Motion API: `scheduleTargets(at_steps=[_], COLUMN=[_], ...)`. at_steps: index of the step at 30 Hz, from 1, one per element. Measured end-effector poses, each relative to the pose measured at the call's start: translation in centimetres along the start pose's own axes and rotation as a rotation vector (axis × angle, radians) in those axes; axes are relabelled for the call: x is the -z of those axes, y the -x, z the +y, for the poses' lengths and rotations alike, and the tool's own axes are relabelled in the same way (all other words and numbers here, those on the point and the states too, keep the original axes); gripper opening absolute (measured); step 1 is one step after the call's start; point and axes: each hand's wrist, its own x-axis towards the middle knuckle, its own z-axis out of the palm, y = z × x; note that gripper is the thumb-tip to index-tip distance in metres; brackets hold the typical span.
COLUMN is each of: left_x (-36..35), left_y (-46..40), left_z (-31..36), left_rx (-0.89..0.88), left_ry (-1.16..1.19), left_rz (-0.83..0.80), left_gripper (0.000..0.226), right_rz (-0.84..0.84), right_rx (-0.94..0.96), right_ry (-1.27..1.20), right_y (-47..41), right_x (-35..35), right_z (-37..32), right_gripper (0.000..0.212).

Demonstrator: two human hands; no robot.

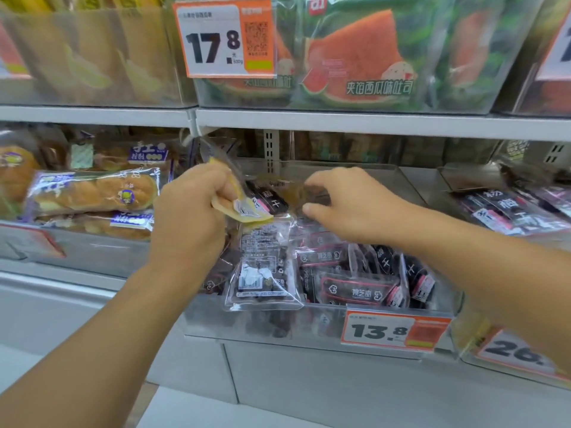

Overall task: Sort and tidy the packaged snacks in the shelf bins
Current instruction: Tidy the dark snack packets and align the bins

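While my left hand (188, 208) pinches a yellow packet (239, 208), my right hand (343, 205) hovers with fingers (315, 183) curled, empty, above dark snack packs (355, 273). One clear pack (262, 267), below the left fingers, overhangs the bin (278, 322); a nudge may tip it out.

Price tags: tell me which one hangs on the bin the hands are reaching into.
The 13.8 tag, clipped to the front of the dark-packet bin; the 17.8 tag hangs on the shelf above.
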Motion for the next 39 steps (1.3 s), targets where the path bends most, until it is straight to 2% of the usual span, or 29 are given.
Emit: scheduleTargets(at_steps=[2,5,9,11,13,14,20,23,26,31,35,36,38,39], left_x=[-0.2,0.0,1.0,1.2,0.9,0.5,-0.2,-0.2,0.0,-0.4,-1.0,-1.1,-1.3,-1.4], left_y=[0.0,0.1,-0.5,-0.4,0.3,0.5,0.3,0.3,0.0,-0.2,-0.2,-0.2,-0.3,-0.3], left_z=[-0.9,-1.5,1.1,3.1,4.4,4.6,3.3,3.4,3.0,2.9,2.8,2.8,2.7,2.7], left_rx=[0.068,0.287,0.396,0.441,0.417,0.403,0.388,0.383,0.416,0.463,0.488,0.485,0.482,0.478], left_ry=[-0.052,-0.119,-0.071,-0.089,-0.290,-0.377,-0.393,-0.362,-0.336,-0.319,-0.341,-0.350,-0.363,-0.365], left_rz=[-0.105,-0.357,-0.475,-0.683,-0.966,-1.044,-0.961,-0.971,-0.955,-0.900,-0.824,-0.819,-0.810,-0.798], left_gripper=[0.018,0.032,0.044,0.070,0.119,0.131,0.113,0.108,0.109,0.099,0.094,0.095,0.096,0.096], right_rz=[-0.134,-0.163,-0.192,-0.225,-0.222,-0.215,-0.221,-0.272,-0.278,-0.106,0.182,0.233,0.264,0.271], right_rx=[-0.067,-0.159,-0.303,-0.371,-0.453,-0.481,-0.565,-0.582,-0.587,-0.597,-0.656,-0.626,-0.682,-0.690], right_ry=[-0.104,-0.275,-0.225,-0.339,-0.547,-0.611,-0.744,-0.736,-0.856,-1.000,-1.133,-1.102,-0.946,-0.752], right_y=[-0.8,-2.5,-5.2,-6.7,-8.2,-9.0,-9.4,-9.2,-8.8,-7.4,-5.6,-5.0,-3.7,-3.2], right_x=[-0.2,-0.2,-0.7,-1.8,-3.0,-3.3,-2.3,-1.9,-1.3,-0.7,1.0,1.6,2.2,2.0], right_z=[0.1,-0.5,-1.3,-1.0,-0.5,-0.2,0.8,0.7,0.7,0.5,0.9,0.8,0.0,-0.1], right_gripper=[0.026,0.037,0.035,0.037,0.033,0.030,0.014,0.014,0.012,0.012,0.016,0.013,0.011,0.016])
